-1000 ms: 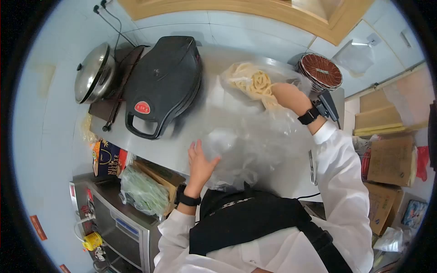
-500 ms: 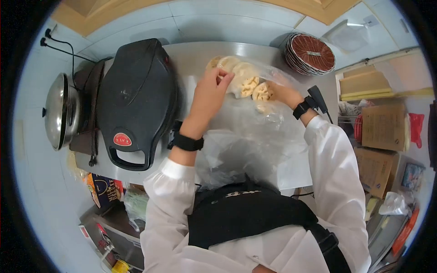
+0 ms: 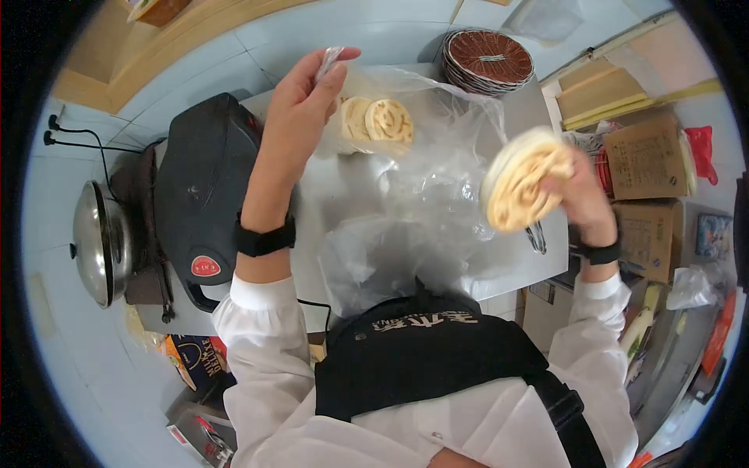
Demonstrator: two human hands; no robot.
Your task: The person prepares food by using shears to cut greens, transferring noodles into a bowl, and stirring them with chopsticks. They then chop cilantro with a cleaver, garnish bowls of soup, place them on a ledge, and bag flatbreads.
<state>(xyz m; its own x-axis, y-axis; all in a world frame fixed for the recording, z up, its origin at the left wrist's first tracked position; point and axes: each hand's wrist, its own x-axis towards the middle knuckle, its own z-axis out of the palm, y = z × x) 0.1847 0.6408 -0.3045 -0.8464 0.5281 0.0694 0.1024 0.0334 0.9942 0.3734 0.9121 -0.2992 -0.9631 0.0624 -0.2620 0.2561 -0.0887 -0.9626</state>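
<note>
My left hand (image 3: 295,109) is raised over the back of the counter, with a bit of clear plastic bag (image 3: 460,168) pinched between thumb and fingers. The bag spreads across the counter towards me, crumpled and see-through. Inside it, near my left wrist, lie round flatbreads (image 3: 390,122) with browned swirl marks. Off to the right, my right hand (image 3: 585,191) grips a thick stack of flatbreads (image 3: 521,183), fingers over the browned face. This stack is outside the bag, tilted and slightly blurred.
On the left of the steel counter (image 3: 515,261) sits a closed black electric griddle (image 3: 207,187), beside a lidded metal pan (image 3: 97,242). Wire-rimmed brown baskets (image 3: 488,62) are stacked at the back right. Cardboard boxes (image 3: 646,160) fill the shelf to the right.
My right hand has come out of the bag with a stack of flatbreads and swung right. My left hand has moved up and left, lifting the bag's edge. The view has shifted.
</note>
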